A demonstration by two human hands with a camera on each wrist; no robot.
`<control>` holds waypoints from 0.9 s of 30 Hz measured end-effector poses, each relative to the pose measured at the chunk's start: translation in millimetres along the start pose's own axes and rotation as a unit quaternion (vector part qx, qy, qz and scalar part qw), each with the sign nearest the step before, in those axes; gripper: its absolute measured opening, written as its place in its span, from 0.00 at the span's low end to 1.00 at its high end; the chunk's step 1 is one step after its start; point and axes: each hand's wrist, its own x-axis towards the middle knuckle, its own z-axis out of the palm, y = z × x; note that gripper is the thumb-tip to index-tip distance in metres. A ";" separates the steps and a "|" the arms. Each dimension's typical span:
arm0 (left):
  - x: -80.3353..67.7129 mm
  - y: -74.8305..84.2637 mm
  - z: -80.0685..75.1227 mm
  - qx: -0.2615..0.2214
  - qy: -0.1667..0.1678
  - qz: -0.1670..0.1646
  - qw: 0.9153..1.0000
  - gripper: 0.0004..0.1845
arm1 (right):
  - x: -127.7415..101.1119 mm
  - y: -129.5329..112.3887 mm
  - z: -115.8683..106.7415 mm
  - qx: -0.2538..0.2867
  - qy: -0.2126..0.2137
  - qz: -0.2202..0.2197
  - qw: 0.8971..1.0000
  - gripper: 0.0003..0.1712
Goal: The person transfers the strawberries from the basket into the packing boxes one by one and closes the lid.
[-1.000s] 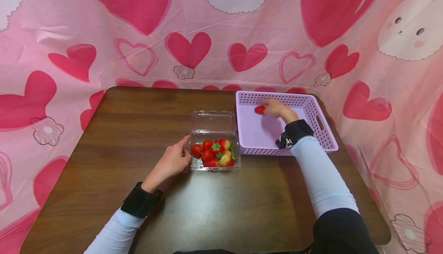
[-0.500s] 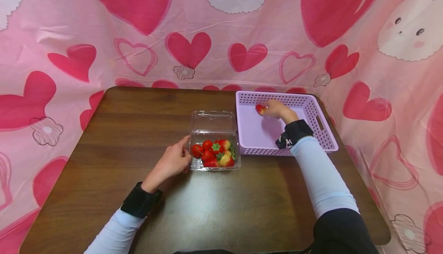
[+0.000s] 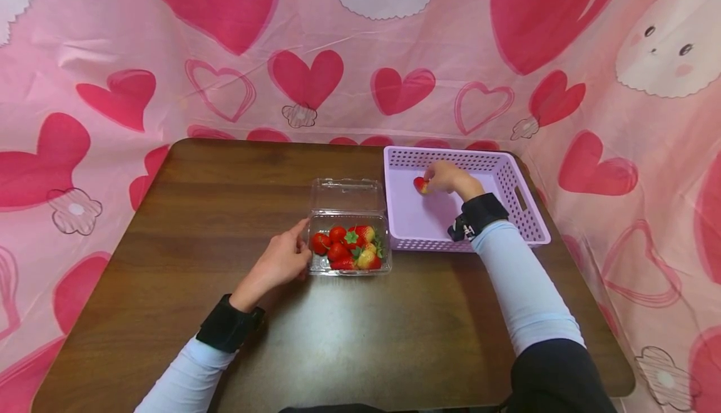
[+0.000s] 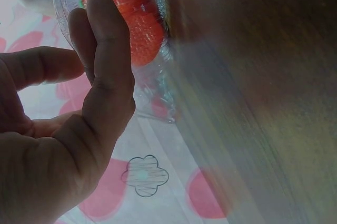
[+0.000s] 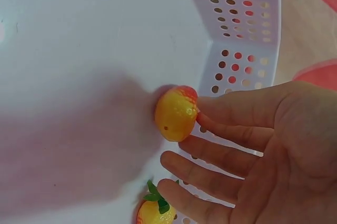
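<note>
head, right hand: your right hand (image 3: 447, 178) has eased the strawberry (image 3: 420, 184) down toward the floor of the lilac basket (image 3: 524, 213), at the worktop's far right corner.
head, left hand: your left hand (image 3: 278, 261) stays pressed against the clear punnet (image 3: 349, 244), fingers relaxed.
left wrist: fingers (image 4: 105, 56) lie straight on the punnet wall.
right wrist: your fingertips (image 5: 210, 116) barely touch the fruit, fingers spread wide; it looks set down. a second strawberry (image 5: 152, 211) lies beside it.
</note>
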 end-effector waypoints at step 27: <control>-1.6 1.8 0.3 0.002 0.000 0.000 1.000 0.39 | 4.2 -7.0 3.8 -0.049 0.015 0.003 0.999 0.18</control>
